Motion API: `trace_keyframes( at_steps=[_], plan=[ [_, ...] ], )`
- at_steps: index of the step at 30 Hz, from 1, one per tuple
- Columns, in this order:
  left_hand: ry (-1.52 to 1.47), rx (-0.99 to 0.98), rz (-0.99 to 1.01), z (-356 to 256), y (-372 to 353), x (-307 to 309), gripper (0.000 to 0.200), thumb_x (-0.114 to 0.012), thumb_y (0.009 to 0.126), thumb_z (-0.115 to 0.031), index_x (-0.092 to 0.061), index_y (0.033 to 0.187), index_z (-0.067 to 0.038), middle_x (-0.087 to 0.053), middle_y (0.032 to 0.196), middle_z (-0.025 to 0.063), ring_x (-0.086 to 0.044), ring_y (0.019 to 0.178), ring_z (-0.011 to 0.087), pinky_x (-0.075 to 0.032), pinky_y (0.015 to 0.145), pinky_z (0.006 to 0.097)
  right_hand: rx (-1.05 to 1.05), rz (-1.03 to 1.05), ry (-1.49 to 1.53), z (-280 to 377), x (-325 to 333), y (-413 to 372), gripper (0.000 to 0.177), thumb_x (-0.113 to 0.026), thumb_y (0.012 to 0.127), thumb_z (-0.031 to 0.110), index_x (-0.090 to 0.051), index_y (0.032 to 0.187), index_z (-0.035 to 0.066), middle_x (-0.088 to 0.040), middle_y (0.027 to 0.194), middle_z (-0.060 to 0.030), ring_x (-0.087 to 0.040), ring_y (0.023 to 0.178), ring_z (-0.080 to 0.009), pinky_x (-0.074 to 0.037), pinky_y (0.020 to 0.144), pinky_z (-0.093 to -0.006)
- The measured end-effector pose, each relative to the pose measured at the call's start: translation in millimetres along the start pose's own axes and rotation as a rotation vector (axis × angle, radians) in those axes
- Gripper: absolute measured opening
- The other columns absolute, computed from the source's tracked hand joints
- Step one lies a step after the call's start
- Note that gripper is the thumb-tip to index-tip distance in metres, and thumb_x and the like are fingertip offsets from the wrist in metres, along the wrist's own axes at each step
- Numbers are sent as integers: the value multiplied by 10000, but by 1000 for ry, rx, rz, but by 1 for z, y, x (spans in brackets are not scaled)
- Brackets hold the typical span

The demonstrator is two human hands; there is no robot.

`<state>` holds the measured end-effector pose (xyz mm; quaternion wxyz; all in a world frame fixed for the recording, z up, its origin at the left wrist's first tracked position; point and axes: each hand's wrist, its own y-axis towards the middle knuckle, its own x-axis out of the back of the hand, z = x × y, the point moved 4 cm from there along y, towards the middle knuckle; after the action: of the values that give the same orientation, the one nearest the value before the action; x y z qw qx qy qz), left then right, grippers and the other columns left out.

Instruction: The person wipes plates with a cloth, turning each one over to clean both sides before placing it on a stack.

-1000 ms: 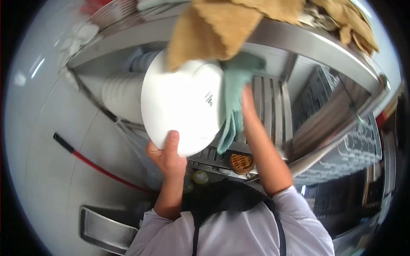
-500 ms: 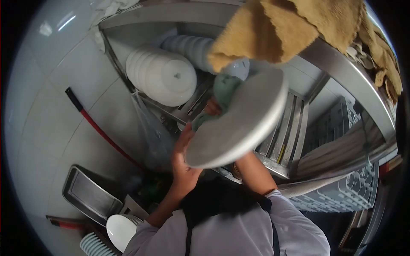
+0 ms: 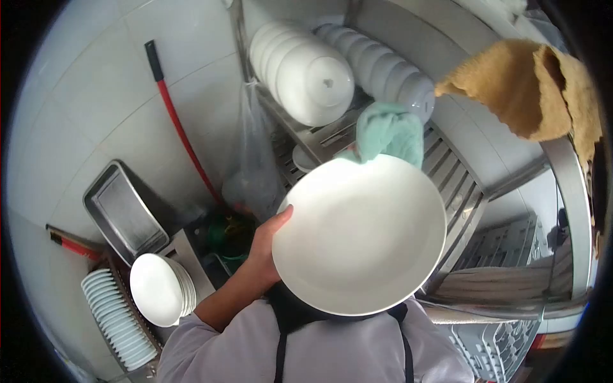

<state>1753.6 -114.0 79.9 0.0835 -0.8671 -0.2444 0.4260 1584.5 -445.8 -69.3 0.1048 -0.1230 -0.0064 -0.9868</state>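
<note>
A large round white plate (image 3: 361,236) faces the camera in front of my chest. My left hand (image 3: 269,242) grips its left edge, with the thumb over the rim. Behind the top rim shows a light green cloth (image 3: 391,133), bunched up. My right hand is almost wholly hidden behind the plate and cloth; only a bit of skin shows at the cloth's left side, so its fingers cannot be made out.
White bowls (image 3: 313,83) stand in rows on a slatted metal rack (image 3: 456,166). A tan cloth (image 3: 517,89) hangs at the upper right. At left are a red-handled pole (image 3: 182,131), a metal tray (image 3: 126,214), stacked bowls (image 3: 156,290) and small plates (image 3: 118,319).
The plate has turned from a steep tilt to face the camera. The green cloth now shows above its top rim, and my right forearm is hidden. The view has shifted.
</note>
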Motion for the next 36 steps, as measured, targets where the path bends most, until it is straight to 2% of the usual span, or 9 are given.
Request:
trace_keyframes(
  at_steps=[5,9,13,16,19,24,29,31,36],
  plan=[
    [-90,-250,-202,-7,-10,30,546,-358,1093,-419,-560,1339,25,-675,1198,149,-654,1083,234,-497,974,359,545,98,-185,148,-14,-18,457,-579,990,198,-506,1382,-25,-572,1377,-139,-559,1249,-247,-453,1068,-354],
    [314,-465,-290,-9,0,54,554,-354,1095,-442,-493,1379,13,-636,1237,144,-634,1120,238,-503,948,379,546,667,-27,212,-79,-90,557,-623,925,158,-471,1432,-16,-515,1459,-199,-489,1355,-305,-364,1147,-392],
    [-36,-585,-260,1,12,97,512,-434,1066,-434,-539,1331,-9,-652,1171,131,-650,1054,219,-507,938,374,1206,792,-424,220,-158,-199,625,-760,767,131,-591,1368,106,-462,1489,-205,-406,1420,-375,-342,1166,-464],
    [-67,-706,-302,-28,-4,105,456,-535,1009,-322,-534,1320,12,-642,1166,133,-645,1049,228,-514,926,365,1135,1012,-386,211,-147,-215,645,-784,670,35,-647,1294,130,-501,1443,-192,-483,1341,-380,-443,1081,-456],
    [-54,-653,-435,-31,-21,118,446,-552,986,-249,-528,1336,27,-630,1199,137,-626,1080,227,-498,933,352,1181,836,-668,191,-160,-168,693,-793,581,-18,-655,1245,126,-542,1379,-191,-549,1246,-386,-509,981,-439],
    [87,-703,-477,-17,-32,118,497,-542,1031,-326,-511,1373,33,-626,1210,103,-599,1076,183,-458,941,302,1222,557,-336,238,-229,-173,645,-786,580,-28,-637,1195,96,-581,1193,-171,-601,1080,-395,-528,882,-439],
    [97,-856,-681,-33,-66,162,483,-520,1048,-371,-559,1348,6,-635,1159,90,-555,1061,147,-443,929,280,1180,1314,-400,221,-232,-265,533,-803,681,147,-622,1177,72,-590,1171,-191,-596,1100,-397,-511,913,-475],
    [73,-944,-864,-51,-98,155,489,-500,1056,-393,-566,1352,-9,-634,1155,89,-553,1024,149,-444,920,292,1233,1339,-540,216,-232,-255,505,-794,682,107,-622,1154,62,-608,1135,-169,-609,1070,-389,-518,893,-471],
    [48,-987,-1165,-45,-176,198,818,-524,977,-603,-453,1398,95,-605,1250,235,-609,1140,296,-495,974,398,1172,961,-483,206,-253,-196,500,-749,684,2,-634,1170,28,-650,1113,-186,-633,1054,-402,-518,871,-450]
  ],
)
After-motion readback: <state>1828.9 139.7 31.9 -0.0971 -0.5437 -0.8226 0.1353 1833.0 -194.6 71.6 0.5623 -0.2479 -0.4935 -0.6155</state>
